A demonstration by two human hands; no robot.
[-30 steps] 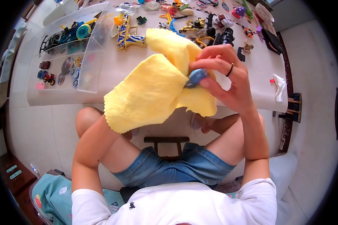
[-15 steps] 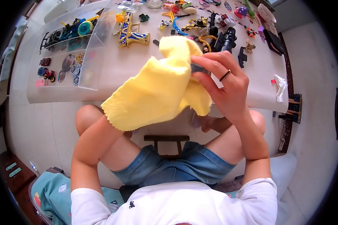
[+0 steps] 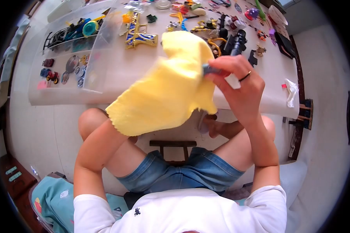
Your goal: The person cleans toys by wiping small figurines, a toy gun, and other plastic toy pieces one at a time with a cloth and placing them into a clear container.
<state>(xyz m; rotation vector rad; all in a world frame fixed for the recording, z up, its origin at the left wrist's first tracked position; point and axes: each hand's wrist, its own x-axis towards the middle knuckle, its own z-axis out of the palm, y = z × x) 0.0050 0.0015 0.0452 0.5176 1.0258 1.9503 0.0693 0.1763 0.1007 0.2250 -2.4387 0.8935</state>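
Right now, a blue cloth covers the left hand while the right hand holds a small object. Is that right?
Not blue: the head view shows a yellow cloth covering the left hand. The right hand does hold a small object.

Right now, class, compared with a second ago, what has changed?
The blue piece has turned narrow side on and sits slightly higher in view; the yellow cloth has drawn left at its lower right. Unchanged: the right hand grips the piece, the cloth hides the left hand.

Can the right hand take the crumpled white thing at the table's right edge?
Probably not: the right hand holds a small bluish object at the yellow cloth, though the way looks free.
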